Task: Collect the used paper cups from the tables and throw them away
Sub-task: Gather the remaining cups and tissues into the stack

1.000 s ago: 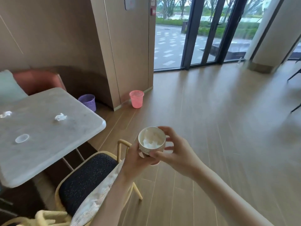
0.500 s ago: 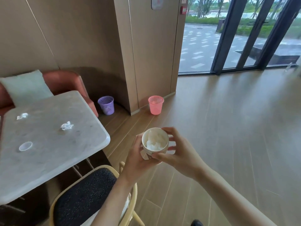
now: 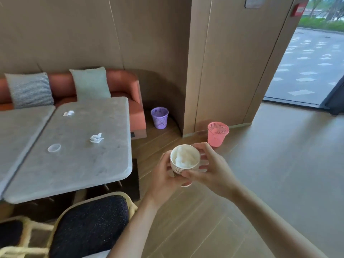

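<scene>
- Both hands, left hand (image 3: 163, 175) and right hand (image 3: 214, 170), clasp the paper cup (image 3: 184, 161).
- Light, thin-walled, likely crushable; best held gently round its sides.

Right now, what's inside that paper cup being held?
The paper cup, held by the left hand and right hand, contains crumpled white tissue. The tissue covers the cup's bottom, so anything beneath it cannot be seen.
</scene>
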